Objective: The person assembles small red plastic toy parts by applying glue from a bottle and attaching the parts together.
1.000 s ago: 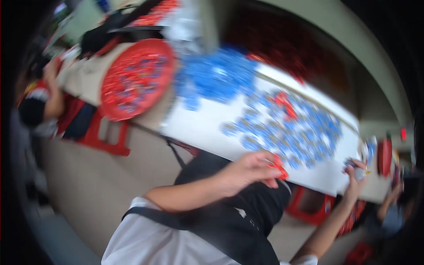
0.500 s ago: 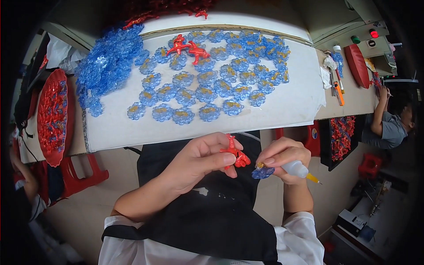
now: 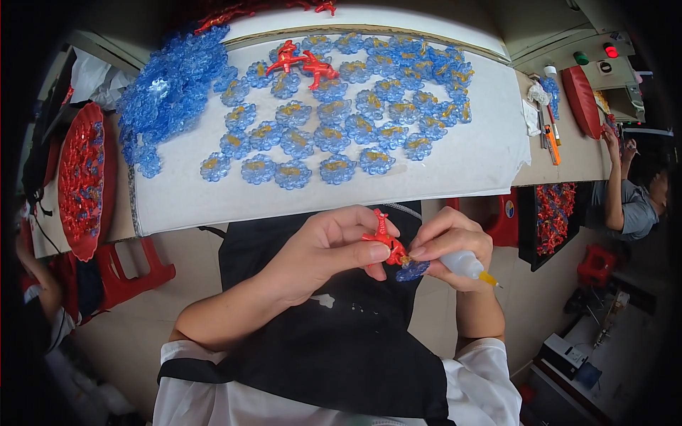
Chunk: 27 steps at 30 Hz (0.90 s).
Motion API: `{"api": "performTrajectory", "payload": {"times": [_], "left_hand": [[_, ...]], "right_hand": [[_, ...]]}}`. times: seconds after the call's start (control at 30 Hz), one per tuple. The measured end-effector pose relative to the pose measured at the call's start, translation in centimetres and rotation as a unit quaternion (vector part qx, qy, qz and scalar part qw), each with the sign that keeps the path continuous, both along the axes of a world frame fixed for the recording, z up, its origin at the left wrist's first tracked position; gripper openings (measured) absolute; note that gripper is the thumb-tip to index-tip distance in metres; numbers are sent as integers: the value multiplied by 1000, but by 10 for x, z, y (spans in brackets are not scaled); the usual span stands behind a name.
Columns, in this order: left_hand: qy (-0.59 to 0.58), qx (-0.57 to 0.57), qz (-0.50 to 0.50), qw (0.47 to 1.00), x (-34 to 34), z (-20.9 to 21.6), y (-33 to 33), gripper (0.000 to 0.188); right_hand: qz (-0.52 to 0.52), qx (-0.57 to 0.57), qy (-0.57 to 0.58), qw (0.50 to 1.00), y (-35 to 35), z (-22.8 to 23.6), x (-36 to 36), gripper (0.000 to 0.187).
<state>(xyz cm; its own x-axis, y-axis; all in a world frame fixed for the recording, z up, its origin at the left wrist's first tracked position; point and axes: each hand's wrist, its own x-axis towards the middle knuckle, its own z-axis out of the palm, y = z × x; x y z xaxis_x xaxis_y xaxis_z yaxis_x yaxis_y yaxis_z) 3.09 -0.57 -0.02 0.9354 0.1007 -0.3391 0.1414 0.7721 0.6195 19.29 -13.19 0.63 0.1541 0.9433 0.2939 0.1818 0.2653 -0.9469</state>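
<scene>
In front of my black apron, my left hand [image 3: 330, 248] pinches a small glossy red figurine [image 3: 383, 236] between thumb and fingers. My right hand [image 3: 455, 245] grips a translucent blue scalloped piece [image 3: 410, 271] with its fingertips. The same hand keeps a white squeeze bottle [image 3: 463, 264] with a yellow needle tip tucked in the palm, tip pointing right. The blue piece meets the figurine's lower end; exact contact is partly hidden by fingers. Beyond them, rows of similar blue pieces [image 3: 295, 142] with yellowish middles lie on the white-covered table [image 3: 213, 206]. Two red figurines [image 3: 302, 62] rest among the far rows.
A heap of blue pieces [image 3: 167, 92] covers the table's left side. Further left stands a red tray [image 3: 87, 184] of red and blue parts. An orange-handled tool [image 3: 552, 145] lies at right, above a black bin [image 3: 554, 220] of red parts. A co-worker [image 3: 636, 199] sits far right.
My right hand has moved left and brought the blue piece up against the red figurine's lower end. The figurine has shifted slightly right, and the view has tilted a little.
</scene>
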Motion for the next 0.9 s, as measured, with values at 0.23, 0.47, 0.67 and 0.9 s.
{"api": "performTrajectory", "payload": {"times": [0.23, 0.47, 0.67, 0.9], "left_hand": [[14, -24, -14, 1000, 2, 0, 1, 20], [21, -21, -20, 999, 2, -4, 0, 19], [30, -7, -20, 999, 3, 1, 2, 18], [34, 6, -20, 999, 4, 1, 3, 17]], "right_hand": [[-12, -13, -11, 1000, -3, 3, 2, 16], [-2, -18, -22, 1000, -3, 3, 4, 18], [1, -33, -43, 999, -3, 7, 4, 20], [9, -43, -73, 996, -3, 7, 6, 25]]}}
